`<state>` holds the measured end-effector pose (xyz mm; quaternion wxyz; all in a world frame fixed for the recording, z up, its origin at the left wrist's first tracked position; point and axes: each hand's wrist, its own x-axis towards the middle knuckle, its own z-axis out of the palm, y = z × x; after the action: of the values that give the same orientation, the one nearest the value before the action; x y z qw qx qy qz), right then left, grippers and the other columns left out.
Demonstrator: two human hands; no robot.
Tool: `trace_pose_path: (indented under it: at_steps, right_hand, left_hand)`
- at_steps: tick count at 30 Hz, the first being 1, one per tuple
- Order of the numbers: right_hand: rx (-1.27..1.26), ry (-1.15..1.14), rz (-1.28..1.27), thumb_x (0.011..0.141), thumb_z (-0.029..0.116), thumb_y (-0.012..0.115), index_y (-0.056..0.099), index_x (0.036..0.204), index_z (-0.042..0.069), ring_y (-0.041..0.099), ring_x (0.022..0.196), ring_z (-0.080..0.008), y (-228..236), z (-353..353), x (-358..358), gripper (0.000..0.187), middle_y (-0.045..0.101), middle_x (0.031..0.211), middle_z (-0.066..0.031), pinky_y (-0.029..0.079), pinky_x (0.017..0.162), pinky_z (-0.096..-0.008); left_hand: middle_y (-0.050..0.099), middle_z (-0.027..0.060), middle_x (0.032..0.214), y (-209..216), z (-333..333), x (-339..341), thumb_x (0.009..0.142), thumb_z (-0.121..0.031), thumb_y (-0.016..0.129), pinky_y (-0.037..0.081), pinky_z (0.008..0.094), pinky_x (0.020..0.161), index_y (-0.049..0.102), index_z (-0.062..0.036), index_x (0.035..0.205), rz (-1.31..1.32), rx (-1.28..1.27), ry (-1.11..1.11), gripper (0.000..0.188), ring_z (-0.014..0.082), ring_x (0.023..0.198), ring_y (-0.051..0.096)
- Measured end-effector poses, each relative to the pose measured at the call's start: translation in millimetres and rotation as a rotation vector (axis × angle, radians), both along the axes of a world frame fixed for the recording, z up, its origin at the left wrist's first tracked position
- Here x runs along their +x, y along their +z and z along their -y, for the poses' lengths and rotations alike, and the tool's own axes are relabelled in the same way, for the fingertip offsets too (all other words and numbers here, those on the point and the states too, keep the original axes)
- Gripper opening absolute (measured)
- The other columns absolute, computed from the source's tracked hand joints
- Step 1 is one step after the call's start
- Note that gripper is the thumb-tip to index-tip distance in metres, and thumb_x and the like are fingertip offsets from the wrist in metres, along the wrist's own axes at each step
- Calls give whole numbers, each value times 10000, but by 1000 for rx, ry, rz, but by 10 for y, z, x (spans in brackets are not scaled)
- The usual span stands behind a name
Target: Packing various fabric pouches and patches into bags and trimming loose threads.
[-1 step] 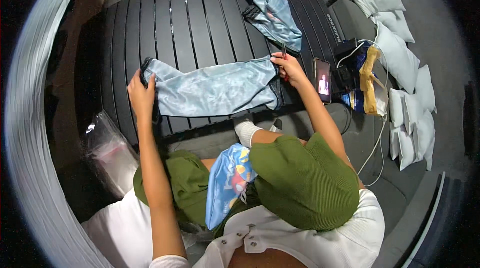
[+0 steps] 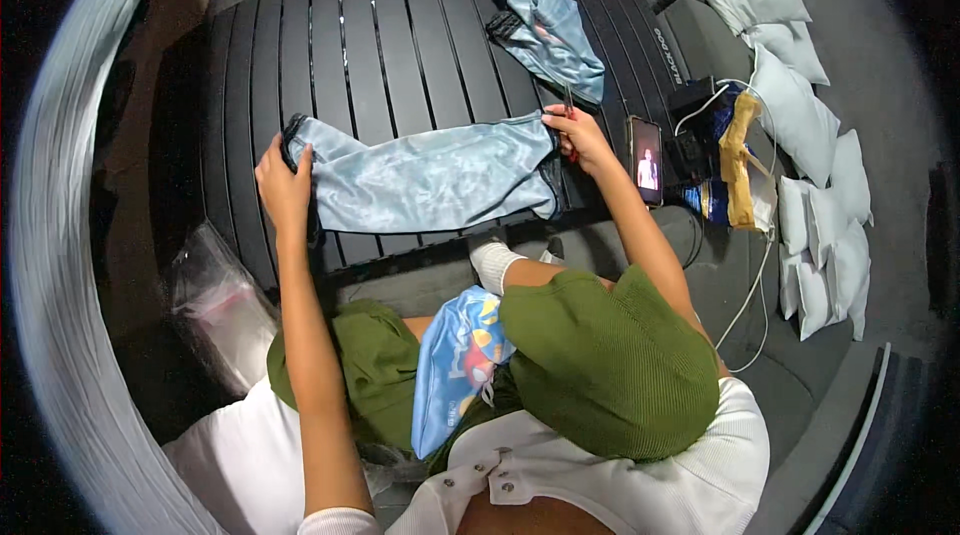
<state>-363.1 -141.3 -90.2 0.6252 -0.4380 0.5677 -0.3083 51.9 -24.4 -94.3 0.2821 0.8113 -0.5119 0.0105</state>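
Observation:
A pale blue, shiny cloth piece with dark edging (image 2: 420, 180) lies stretched across the slatted black table (image 2: 390, 65). At its left end, my left hand (image 2: 284, 185) pinches the dark-trimmed edge, thumb on top. My right hand (image 2: 582, 138) is closed on the upper right corner. A slim pointed tool with red parts (image 2: 569, 107), perhaps small scissors, is also in my right hand; its grip is mostly hidden by my fingers. Beyond that hand lies a second crumpled blue cloth piece with black edging (image 2: 550, 35).
A lit phone (image 2: 646, 161) stands right of my right arm, beside a blue and yellow bag (image 2: 738, 160) and white cables. Several pale pillows (image 2: 795, 100) line the far right. A printed blue pouch (image 2: 450, 370) rests on my lap; clear plastic packaging (image 2: 220, 310) lies at left.

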Motion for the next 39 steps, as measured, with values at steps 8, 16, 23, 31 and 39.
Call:
trace_pose_path:
  at_steps: [8, 16, 23, 31, 39]
  right_hand:
    - [-16, 47, -104, 719, 174, 696, 560, 991, 57, 355, 397, -50, 50, -33, 18, 327, 465, 566, 55, 264, 376, -212]
    - [29, 49, -98, 713, 171, 699, 562, 984, 71, 342, 396, -48, 4, 2, 3, 321, 443, 550, 63, 238, 374, -213]
    - [53, 45, -121, 718, 164, 695, 558, 981, 82, 332, 391, -50, 11, 5, 16, 308, 424, 536, 67, 230, 369, -213]
    - [33, 47, -120, 755, 140, 663, 557, 1005, 64, 306, 390, -27, -32, 32, 3, 282, 431, 573, 74, 212, 366, -193]
    - [-23, 14, -103, 758, 117, 662, 537, 1039, 68, 345, 392, -36, 69, 84, -56, 311, 419, 570, 78, 244, 367, -195]
  left_hand:
    - [639, 170, 891, -9, 45, 194, 824, -234, 587, 451, 327, 778, 626, -38, 1015, -363, -217, 102, 277, 299, 866, 616]
    - [575, 9, 752, 106, -84, 580, 822, -365, 618, 385, 231, 650, 651, 42, 851, -1092, -8, 312, 409, 101, 675, 465]
    - [623, 60, 859, 61, -74, 520, 829, -327, 567, 410, 250, 719, 628, 51, 972, -978, 206, 142, 409, 118, 770, 527]
    - [598, -14, 805, 162, -121, 445, 836, -312, 600, 390, 203, 686, 651, 25, 919, -962, 170, -76, 350, 67, 731, 488]
    - [631, 36, 807, 278, -178, 544, 800, -260, 636, 408, 223, 650, 650, 52, 916, -1134, 26, 84, 333, 93, 714, 538]
